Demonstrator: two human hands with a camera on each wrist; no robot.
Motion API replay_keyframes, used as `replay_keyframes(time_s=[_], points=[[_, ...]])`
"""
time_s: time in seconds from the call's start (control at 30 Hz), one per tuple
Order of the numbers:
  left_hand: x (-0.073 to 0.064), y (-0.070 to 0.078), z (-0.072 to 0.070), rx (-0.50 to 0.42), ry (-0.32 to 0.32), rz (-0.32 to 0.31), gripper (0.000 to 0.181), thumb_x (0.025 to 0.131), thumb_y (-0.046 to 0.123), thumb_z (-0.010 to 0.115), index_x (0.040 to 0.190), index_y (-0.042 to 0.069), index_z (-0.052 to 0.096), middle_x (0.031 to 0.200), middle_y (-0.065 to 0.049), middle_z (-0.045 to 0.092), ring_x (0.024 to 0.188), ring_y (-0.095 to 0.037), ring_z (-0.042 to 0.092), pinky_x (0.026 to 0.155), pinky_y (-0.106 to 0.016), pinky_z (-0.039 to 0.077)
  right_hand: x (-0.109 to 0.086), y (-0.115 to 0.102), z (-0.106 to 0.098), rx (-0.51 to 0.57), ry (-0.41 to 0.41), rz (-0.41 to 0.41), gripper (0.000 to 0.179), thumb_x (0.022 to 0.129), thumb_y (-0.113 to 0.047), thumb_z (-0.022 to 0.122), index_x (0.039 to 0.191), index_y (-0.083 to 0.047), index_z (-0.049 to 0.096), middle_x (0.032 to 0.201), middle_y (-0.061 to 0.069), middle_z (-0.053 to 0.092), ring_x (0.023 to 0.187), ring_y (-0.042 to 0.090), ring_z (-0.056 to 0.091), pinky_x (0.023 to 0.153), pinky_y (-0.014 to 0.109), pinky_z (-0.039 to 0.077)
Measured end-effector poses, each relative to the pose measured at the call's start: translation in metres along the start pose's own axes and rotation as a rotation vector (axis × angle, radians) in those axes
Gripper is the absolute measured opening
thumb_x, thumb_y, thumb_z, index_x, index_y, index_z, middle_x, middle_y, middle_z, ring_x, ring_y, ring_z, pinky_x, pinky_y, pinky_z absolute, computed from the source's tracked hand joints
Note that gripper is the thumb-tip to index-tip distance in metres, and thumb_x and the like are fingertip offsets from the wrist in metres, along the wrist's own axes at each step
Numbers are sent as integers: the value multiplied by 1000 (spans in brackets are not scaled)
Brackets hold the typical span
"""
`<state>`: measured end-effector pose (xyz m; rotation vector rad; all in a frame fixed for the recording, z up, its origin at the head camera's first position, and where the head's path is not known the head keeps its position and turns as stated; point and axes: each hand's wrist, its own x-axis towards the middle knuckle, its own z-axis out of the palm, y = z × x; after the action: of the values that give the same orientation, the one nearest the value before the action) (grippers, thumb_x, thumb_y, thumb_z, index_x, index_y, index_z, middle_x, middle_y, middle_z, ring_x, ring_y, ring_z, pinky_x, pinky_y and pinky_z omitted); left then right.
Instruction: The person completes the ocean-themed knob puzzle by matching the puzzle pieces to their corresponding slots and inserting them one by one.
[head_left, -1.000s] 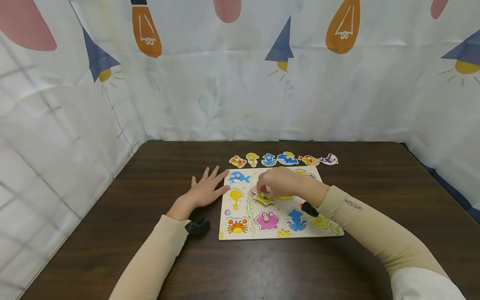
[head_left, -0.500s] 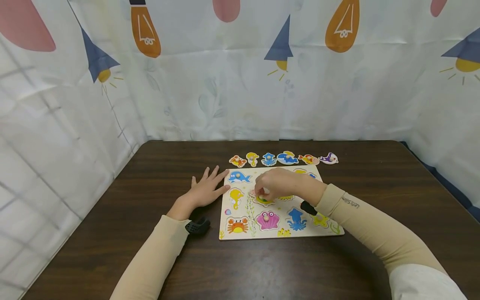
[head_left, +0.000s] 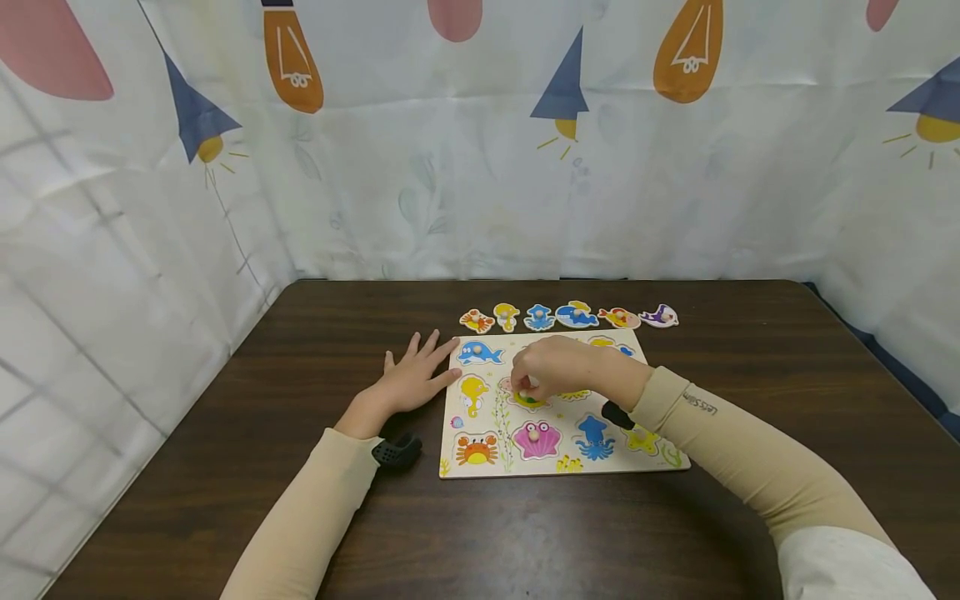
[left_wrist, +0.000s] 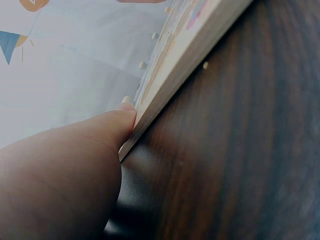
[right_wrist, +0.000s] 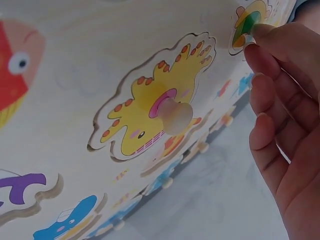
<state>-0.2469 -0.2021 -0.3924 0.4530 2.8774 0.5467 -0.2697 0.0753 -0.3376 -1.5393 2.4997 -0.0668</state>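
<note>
Green-and-yellow piece (head_left: 531, 402) pinched between thumb and forefinger of right hand (head_left: 558, 367). Piece held at middle row of puzzle board (head_left: 618, 463); whether fully seated cannot be told. Board's left edge touched by left hand (head_left: 405, 385), fingers spread. Seating judged in hand; pressing flush, then release, seemingly called for. Six loose pieces (head_left: 577, 316) lined up beyond far edge.
</note>
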Motion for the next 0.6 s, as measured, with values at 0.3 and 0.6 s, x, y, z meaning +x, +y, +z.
replay_keyframes(time_s=[0.3,0.6], points=[[-1,2,-2,-8,-9,-1,71,107,53,45,167,23,19,171,-17,5,154,-45,-4,109,-79,-5,-8,-1,-3,17,9,22,14,94,-15,77,107,-15,83,92,-7,72,81,9,61,76,24,52],[-1,1,0,4,-3,-5,71,107,54,44,167,23,19,171,-17,5,154,-45,-4,109,-79,-5,-35,17,-16,109,82,121,18,96,-7,71,111,-12,80,104,-2,73,82,12,59,72,26,52]])
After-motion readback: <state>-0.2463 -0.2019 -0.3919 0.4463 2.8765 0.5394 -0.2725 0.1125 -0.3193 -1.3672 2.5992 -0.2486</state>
